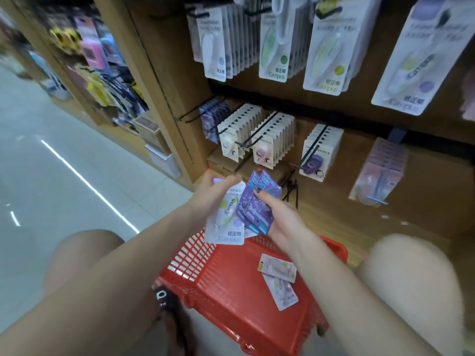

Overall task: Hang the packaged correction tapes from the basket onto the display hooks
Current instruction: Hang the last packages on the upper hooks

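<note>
While the person is crouching over the red basket [231, 291], the head view is showing the left hand [213, 194] gripping a white correction tape pack [226, 222] and the right hand [277, 214] pinching two purple packs [257, 201] beside it, both held above the basket's far rim. Two more packs [279, 280] are lying inside the basket. Rows of carded tapes are hanging on the display hooks [246, 145] just beyond the hands, against the wooden shelf panel [164, 73].
</note>
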